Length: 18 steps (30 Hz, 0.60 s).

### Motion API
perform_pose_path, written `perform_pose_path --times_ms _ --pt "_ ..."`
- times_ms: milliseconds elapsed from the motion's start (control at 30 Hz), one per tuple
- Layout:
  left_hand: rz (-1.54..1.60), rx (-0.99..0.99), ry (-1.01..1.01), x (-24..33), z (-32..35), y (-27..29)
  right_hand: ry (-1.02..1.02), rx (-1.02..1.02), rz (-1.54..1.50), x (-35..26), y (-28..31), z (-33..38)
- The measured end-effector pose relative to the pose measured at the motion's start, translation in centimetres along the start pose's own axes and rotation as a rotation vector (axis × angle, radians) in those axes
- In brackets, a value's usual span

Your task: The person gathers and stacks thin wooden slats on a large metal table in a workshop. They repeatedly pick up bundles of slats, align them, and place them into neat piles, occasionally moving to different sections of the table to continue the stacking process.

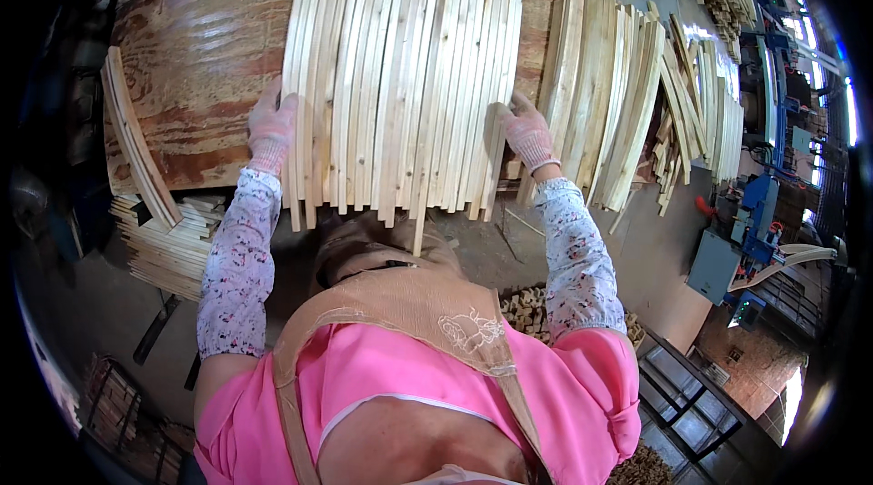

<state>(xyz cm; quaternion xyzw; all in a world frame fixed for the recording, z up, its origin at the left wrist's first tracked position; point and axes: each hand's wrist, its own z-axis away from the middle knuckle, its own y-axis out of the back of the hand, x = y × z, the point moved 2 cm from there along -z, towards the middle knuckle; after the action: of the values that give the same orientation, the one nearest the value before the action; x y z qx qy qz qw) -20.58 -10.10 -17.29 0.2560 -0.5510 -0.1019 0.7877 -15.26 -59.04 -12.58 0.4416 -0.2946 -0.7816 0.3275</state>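
Note:
A wide row of pale wooden strips (391, 76) lies side by side across the wooden table, their near ends uneven and jutting past its front edge. One strip (419, 232) sticks out farther toward me than the others. My left hand (271, 130), in a pinkish knit glove, grips the row's left side, thumb against the outer strip. On the opposite side my right hand (527, 130), gloved the same way, holds the outermost strips, its fingers partly hidden at the edge. The row is held between both hands.
Thicker boards (600, 85) lie right of the row on the wooden table (205, 58). Two narrow boards (138, 140) rest at its left end, above a stack of strips (168, 244). Small wood blocks (525, 310) fill a container by my right side. Blue machinery (755, 217) stands far right.

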Motion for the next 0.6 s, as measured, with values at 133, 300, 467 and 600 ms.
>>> perform_pose_path --times_ms 133,300,467,600 --pt "-0.279 0.127 -0.061 -1.7 0.8 -0.8 0.293 0.210 0.323 -9.8 4.3 -4.5" --pt "0.003 0.129 -0.061 -4.3 0.3 -1.3 0.771 0.406 0.676 -16.8 5.0 -16.7" --pt "-0.141 0.154 -0.091 -4.0 1.4 -0.8 0.643 0.195 0.841 -19.3 5.6 -21.0" --pt "-0.159 0.139 -0.090 -2.2 0.5 -0.8 0.760 0.179 0.767 -19.0 6.8 -18.6"
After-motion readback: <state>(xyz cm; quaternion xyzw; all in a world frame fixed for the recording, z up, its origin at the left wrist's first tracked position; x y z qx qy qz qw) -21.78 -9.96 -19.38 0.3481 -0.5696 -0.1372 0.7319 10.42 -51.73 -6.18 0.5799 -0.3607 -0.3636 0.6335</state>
